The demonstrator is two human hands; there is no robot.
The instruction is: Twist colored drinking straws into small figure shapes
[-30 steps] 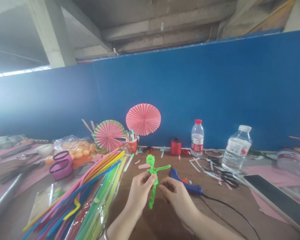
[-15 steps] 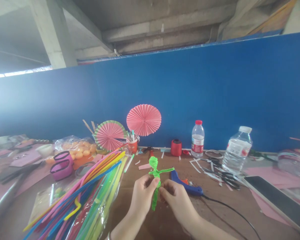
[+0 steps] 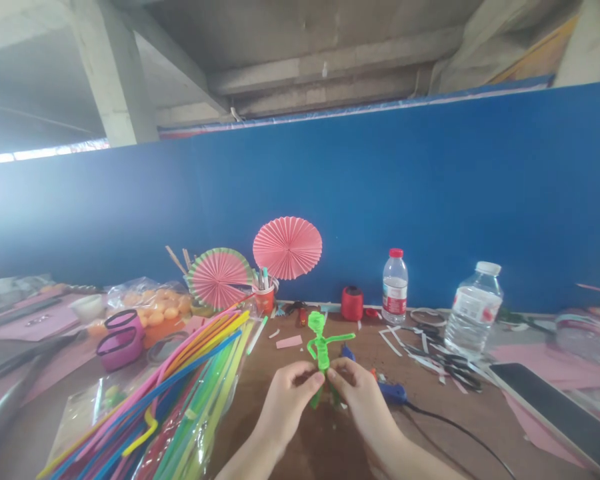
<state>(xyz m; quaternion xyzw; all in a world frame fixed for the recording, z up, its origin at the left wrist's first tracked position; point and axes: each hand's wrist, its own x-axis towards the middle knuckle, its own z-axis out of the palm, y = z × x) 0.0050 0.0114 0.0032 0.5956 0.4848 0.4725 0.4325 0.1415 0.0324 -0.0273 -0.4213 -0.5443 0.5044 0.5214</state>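
Between my two hands a small green pipe-cleaner figure (image 3: 321,348) stands upright, with a round head, one arm bent at its side and the other stretched out to the right. My left hand (image 3: 291,393) pinches it low on the left between thumb and fingers. On the other side, my right hand (image 3: 359,390) pinches it near the hip and leg. The legs are partly hidden by my fingers. Just behind my right hand lies a blue glue gun (image 3: 393,393), partly covered, its black cord running to the lower right.
Left of my hands spreads a bundle of colourful pipe cleaners (image 3: 180,393) in plastic. Pink paper fans (image 3: 287,247) stand behind, near a red cup (image 3: 265,300) of pens. A red container (image 3: 352,304), two water bottles (image 3: 395,287), scissors (image 3: 460,370) and a phone (image 3: 555,413) sit further right.
The figure has turned more upright and both its arms now show, the left one bent. My right hand has shifted slightly up, gripping the figure and covering more of the glue gun.
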